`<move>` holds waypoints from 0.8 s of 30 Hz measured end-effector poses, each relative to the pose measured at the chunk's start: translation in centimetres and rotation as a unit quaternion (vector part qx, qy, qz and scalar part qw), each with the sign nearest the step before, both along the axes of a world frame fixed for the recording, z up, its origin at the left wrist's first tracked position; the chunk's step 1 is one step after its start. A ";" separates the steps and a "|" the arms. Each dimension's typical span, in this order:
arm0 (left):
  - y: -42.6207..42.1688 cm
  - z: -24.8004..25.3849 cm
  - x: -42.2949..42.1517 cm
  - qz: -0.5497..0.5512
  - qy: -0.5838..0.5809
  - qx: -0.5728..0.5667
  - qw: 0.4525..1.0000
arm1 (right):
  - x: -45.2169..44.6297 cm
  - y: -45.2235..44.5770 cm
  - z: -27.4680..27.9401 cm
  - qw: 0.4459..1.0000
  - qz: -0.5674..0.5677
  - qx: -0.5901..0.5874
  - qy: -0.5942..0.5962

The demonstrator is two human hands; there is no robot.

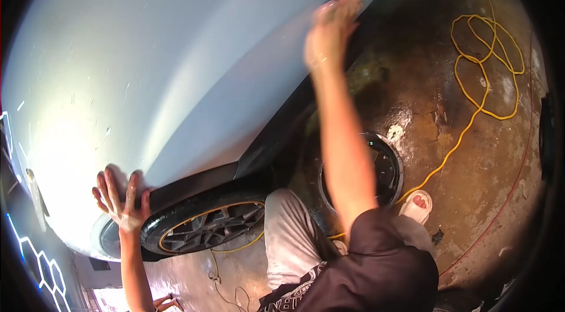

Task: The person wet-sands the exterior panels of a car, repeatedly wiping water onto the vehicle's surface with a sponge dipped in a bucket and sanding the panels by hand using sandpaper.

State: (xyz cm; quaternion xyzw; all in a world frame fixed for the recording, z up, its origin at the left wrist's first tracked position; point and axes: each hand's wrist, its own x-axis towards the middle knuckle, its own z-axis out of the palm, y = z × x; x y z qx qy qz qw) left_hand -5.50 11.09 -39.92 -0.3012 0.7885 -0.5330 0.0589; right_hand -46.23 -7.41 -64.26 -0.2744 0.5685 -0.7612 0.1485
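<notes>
My left hand (122, 201) lies with its fingers spread against the grey car body (235, 85), just above the front wheel (215, 226). It looks wet and holds nothing. Farther along, my right hand (332, 26) presses on the lower side panel, near the dark sill. Its fingers are close together and slightly blurred. A small dark edge shows beside the fingertips, but what lies under the palm is hidden. Water drops and streaks mark the paint.
Below my right forearm stands a round black container (393, 162). A yellow cord (465, 129) lies in loops on the wet, stained floor (424, 100). Hexagonal lights (44, 268) glow at lower left. Another person's limb (168, 301) shows at the bottom.
</notes>
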 end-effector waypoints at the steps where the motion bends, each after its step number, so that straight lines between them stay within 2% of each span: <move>1: -0.1 -0.1 0.0 -0.010 -0.003 -0.004 1.000 | 7.6 3.4 2.1 0.997 -0.023 0.011 0.073; 3: -0.1 -0.1 -0.2 -0.006 0.004 -0.003 1.000 | 23.0 10.5 2.7 0.978 0.094 -0.082 0.165; 5: -0.1 0.0 -0.3 -0.007 0.007 0.005 1.000 | 27.4 14.5 4.0 0.904 0.141 -0.240 0.324; 6: 0.0 0.0 -0.5 -0.010 0.012 0.013 1.000 | 26.2 13.8 2.3 0.913 0.163 -0.163 0.337; 7: 0.0 0.0 -0.7 -0.008 0.020 0.008 1.000 | 20.3 12.2 2.4 0.916 0.179 -0.087 0.349; 8: 0.0 -0.1 -0.8 -0.010 0.021 0.009 1.000 | 13.0 9.8 3.2 0.948 0.052 -0.025 0.312; 9: 0.0 -0.1 -1.0 -0.011 0.020 0.013 1.000 | 8.3 4.5 1.4 0.979 -0.063 0.028 0.189; 10: 0.2 -0.1 -1.3 -0.004 0.029 0.017 0.999 | 2.7 1.4 0.3 0.998 0.004 -0.055 0.017; 11: 0.3 -0.1 -1.3 0.003 0.033 0.018 0.999 | 0.9 1.2 0.6 0.999 0.012 -0.043 -0.005; 12: 0.3 0.1 -1.1 -0.006 0.028 0.016 0.999 | 3.7 3.4 2.2 0.996 0.051 -0.067 -0.024; 14: 0.0 -0.4 -1.3 -0.016 0.035 0.009 0.999 | 14.9 5.9 3.0 0.993 0.008 -0.015 0.118; 15: 0.1 -0.5 -1.3 -0.006 0.049 0.008 0.999 | 20.1 11.1 5.5 0.987 0.067 -0.099 0.103; 16: 0.2 -0.4 -1.2 0.005 0.060 0.009 0.998 | 25.8 13.2 4.4 0.958 0.139 -0.093 0.232; 17: 0.2 -0.4 -0.8 0.012 0.071 0.011 0.997 | 28.5 14.6 3.3 0.892 0.121 -0.157 0.406; 19: 0.1 -0.6 -0.6 0.000 0.093 0.009 0.996 | 24.3 14.2 3.2 0.867 0.244 -0.150 0.407; 20: 0.1 -0.6 -0.6 0.002 0.092 0.016 0.996 | 18.9 13.2 3.6 0.895 0.147 -0.075 0.415; 21: 0.2 -0.5 -0.6 0.003 0.089 0.021 0.996 | 15.1 10.3 2.2 0.922 0.035 0.022 0.385; 22: 0.3 -0.5 -1.1 0.009 0.090 0.015 0.996 | 11.9 6.3 0.3 0.985 0.009 0.015 0.174; 24: 0.6 -0.4 -1.0 0.016 0.092 0.012 0.996 | 13.4 7.0 1.3 0.990 0.038 -0.018 0.136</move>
